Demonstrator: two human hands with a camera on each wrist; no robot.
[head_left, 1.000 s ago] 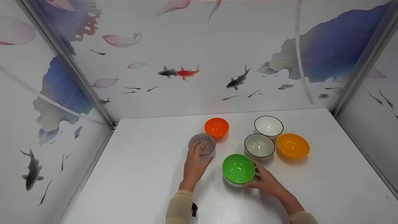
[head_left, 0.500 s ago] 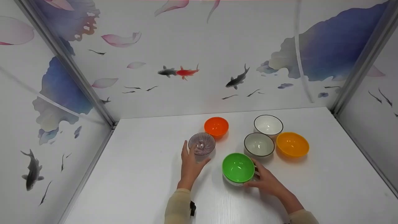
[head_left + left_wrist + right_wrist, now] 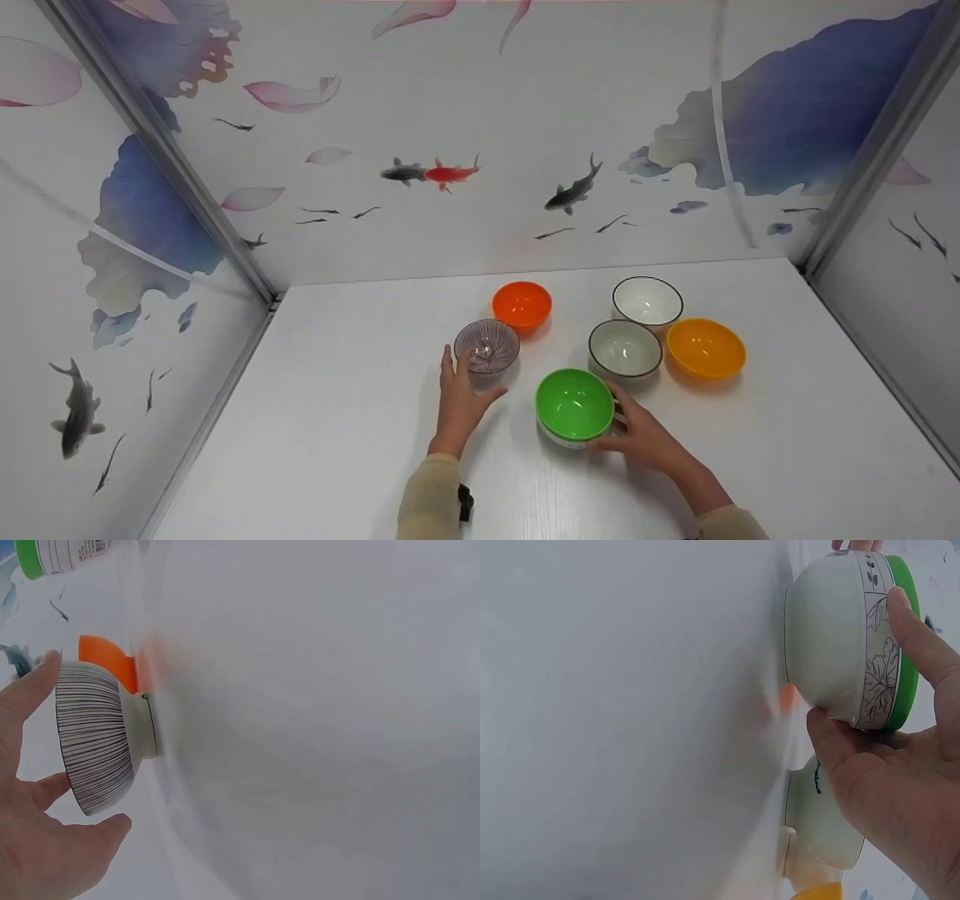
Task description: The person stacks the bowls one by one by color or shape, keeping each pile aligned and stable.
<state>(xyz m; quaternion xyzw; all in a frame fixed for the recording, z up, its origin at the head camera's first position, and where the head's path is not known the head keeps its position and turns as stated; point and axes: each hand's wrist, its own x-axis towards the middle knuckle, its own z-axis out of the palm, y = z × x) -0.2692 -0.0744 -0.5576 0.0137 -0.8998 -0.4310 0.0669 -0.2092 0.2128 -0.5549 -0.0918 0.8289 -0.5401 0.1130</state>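
Observation:
My left hand [image 3: 459, 409] is spread at the near left side of a bowl with thin dark stripes [image 3: 493, 341]. In the left wrist view, one fingertip touches the rim of this striped bowl [image 3: 94, 739] and the other fingers are spread about it, not curled round it. With thumb and fingers, my right hand [image 3: 646, 439] holds a white bowl with a leaf-patterned band [image 3: 829, 637]. A green bowl [image 3: 575, 405] sits nested inside that white bowl. The thumb lies against the patterned band in the right wrist view, with fingers at the lower side.
Behind the striped bowl stands an orange bowl [image 3: 522, 306]. To the right are a pale grey-green bowl with a dark rim [image 3: 625, 349], a white dark-rimmed bowl [image 3: 648, 301] and a yellow-orange bowl [image 3: 706, 349], close together. Printed walls enclose the white table [image 3: 337, 412].
My left hand has shifted slightly left, its fingers moving from over the striped bowl to its left side and spreading. The right hand and its bowls have stayed in place.

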